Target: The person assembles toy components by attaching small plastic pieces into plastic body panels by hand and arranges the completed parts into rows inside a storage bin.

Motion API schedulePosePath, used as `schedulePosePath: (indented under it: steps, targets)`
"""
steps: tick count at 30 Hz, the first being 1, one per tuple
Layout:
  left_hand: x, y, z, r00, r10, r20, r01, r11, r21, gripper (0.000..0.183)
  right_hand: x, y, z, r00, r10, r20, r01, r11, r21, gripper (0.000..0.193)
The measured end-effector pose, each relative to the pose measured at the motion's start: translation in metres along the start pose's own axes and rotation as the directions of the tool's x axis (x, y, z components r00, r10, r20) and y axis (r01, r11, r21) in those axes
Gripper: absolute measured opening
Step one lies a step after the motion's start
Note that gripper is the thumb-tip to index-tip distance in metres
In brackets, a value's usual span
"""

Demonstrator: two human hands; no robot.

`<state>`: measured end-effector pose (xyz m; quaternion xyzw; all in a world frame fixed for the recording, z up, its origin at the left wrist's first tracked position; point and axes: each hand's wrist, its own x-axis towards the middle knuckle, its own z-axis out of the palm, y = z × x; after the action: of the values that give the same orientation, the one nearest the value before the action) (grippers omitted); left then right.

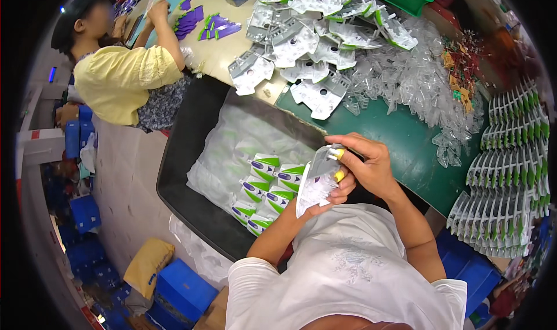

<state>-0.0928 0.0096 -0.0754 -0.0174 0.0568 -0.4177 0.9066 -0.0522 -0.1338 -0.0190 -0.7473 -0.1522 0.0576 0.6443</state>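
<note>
Near the middle, in front of my body, a white and grey plastic housing (317,182) is tilted up on edge. My left hand (337,195) is closed round its lower end. At the upper end, my right hand (370,163) pinches the edge with thumb and fingers; any small part between those fingertips is too small to make out. Yellow finger covers show on the fingertips. Just left of the hands, a black bin (174,162) lined with clear plastic film (217,150) holds several white, green and purple housings (266,192).
A green-topped table (400,138) carries piled white-grey shells (325,46), clear plastic pieces (394,69) and small wired parts (461,69). Rows of stacked green-edged shells (505,173) stand at right. A co-worker in yellow (127,78) works at far left beside purple parts (188,22). Blue boxes (185,286) stand lower left.
</note>
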Motion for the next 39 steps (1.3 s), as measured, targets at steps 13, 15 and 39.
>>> schedulePosePath:
  steps: [13, 15, 39]
  targets:
    - [-0.015, 0.017, -0.006, 0.909, 0.255, -0.329, -0.152, 0.939, 0.308, 0.03, 0.168, -0.024, -0.041, 0.959, -0.241, -0.148, 0.188, 0.935, -0.302, 0.024]
    - [-0.015, 0.018, -0.013, 0.897, 0.25, -0.365, -0.145, 0.946, 0.291, 0.027, 0.229, -0.023, -0.057, 0.92, -0.367, -0.134, 0.272, 0.848, -0.455, 0.024]
    - [-0.118, 0.049, -0.07, 0.497, 0.599, -0.628, -0.418, 0.799, 0.432, 0.019, 0.448, 0.003, -0.14, 0.97, -0.243, 0.03, 0.113, 0.337, -0.935, 0.049]
